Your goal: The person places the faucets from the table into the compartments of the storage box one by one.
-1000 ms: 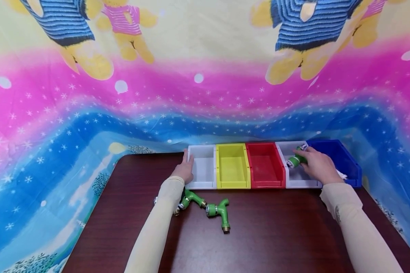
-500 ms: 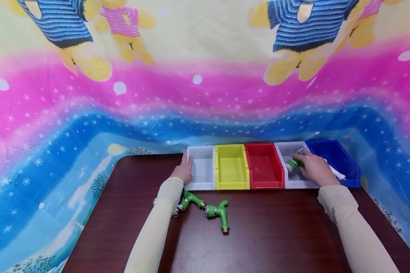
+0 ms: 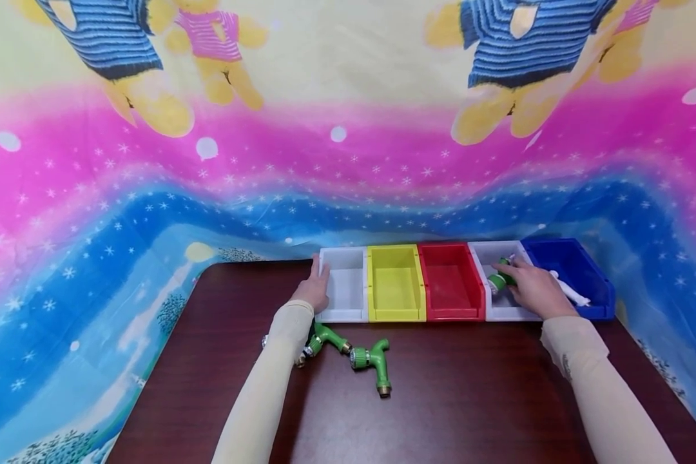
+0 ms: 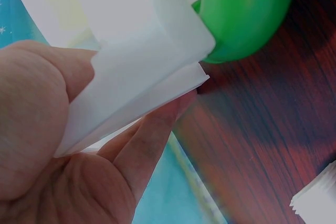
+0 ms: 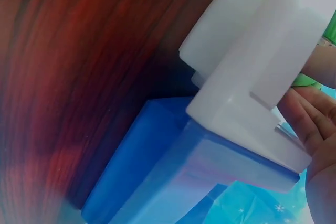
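Observation:
At the left end of the bin row, my left hand (image 3: 312, 290) grips the side wall of a white bin (image 3: 348, 293); the left wrist view has the wall (image 4: 142, 61) between thumb and straight fingers. My right hand (image 3: 538, 288) holds a green tap (image 3: 499, 281) inside the other white bin (image 3: 513, 314), between the red and blue ones. That bin's wall (image 5: 252, 72) hides much of the grip in the right wrist view. Several more green taps lie on the table, one (image 3: 377, 365) in front of the yellow bin, another (image 3: 327, 336) beside my left forearm, partly covering others.
A yellow bin (image 3: 396, 314) and a red bin (image 3: 454, 314) stand between the white ones. The blue bin (image 3: 600, 293) at the right end holds a white object (image 3: 573, 294). Patterned cloth (image 3: 348, 167) hangs behind the dark wooden table (image 3: 470, 393).
My right hand has moved slightly left and the tap in it sits a little lower in the white bin. More of the white object shows. My left hand stays on its bin.

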Tool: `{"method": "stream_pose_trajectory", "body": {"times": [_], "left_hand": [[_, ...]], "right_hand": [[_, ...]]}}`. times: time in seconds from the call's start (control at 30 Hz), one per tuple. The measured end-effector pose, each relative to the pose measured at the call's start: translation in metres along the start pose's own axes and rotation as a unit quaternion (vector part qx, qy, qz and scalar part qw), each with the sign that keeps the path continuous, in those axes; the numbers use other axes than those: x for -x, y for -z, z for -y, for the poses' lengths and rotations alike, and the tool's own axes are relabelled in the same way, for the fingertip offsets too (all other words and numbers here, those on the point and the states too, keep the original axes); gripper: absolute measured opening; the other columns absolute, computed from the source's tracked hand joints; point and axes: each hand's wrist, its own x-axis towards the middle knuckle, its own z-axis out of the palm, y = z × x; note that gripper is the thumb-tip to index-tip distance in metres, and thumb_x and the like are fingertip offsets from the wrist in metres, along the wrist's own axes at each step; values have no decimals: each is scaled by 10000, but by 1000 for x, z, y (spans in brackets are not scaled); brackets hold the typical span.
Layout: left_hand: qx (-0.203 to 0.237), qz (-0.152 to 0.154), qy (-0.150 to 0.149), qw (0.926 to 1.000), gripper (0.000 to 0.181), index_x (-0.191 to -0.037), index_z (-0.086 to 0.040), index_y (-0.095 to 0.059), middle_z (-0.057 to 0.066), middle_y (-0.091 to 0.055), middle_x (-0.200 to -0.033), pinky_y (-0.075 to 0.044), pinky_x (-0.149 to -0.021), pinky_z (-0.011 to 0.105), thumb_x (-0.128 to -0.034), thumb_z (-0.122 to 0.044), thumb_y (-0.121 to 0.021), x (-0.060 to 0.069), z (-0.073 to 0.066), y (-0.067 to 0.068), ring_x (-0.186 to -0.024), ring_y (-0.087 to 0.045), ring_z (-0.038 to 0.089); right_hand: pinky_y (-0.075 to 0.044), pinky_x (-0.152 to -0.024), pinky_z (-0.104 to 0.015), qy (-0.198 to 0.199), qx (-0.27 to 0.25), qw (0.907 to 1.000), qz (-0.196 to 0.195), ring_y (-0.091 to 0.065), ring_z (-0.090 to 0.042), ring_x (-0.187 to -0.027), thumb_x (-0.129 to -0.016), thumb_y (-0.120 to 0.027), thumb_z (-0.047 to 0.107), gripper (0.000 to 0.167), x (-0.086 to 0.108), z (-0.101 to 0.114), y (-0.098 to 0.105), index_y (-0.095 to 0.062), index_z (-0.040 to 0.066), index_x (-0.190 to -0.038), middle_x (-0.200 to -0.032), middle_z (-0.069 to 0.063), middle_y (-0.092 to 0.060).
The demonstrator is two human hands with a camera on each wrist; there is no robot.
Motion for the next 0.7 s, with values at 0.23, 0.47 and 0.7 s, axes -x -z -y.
{"method": "stream_pose_trajectory", "body": {"times": [0.23, 0.47, 0.7], "left_hand": [[-55, -46, 63, 10000, 831, -1677, -123, -147, 112, 150, -1743, -481, -595, 304, -985, -1, -590, -1, -2, 0, -552, -546, 196], [-97, -110, -43, 9999, 821, -1674, -101, -156, 135, 142, -1741, -469, -576, 308, -983, 2, -587, -1, -2, 2, -549, -540, 195], [-24, -53, -26, 10000, 816, -1675, -102, -143, 131, 149, -1741, -456, -571, 300, -986, 16, -565, 1, -2, 2, -552, -538, 196]], "right_hand": [[-521, -931, -665, 85, -26, 10000, -24, -603, -505, -1150, -901, -764, 34, 587, 1, 0, -7, -605, 113, -1461, -1276, -265, -573], [-571, -867, -610, 162, 247, 9995, -141, -634, -432, -1055, -887, -777, 33, 561, 0, -3, -12, -639, 104, -1427, -1187, -232, -594], [-553, -884, -643, 135, 300, 9995, 34, -563, -558, -1193, -887, -778, 50, 572, -1, -4, -17, -626, 106, -1435, -1382, -330, -517]]}}
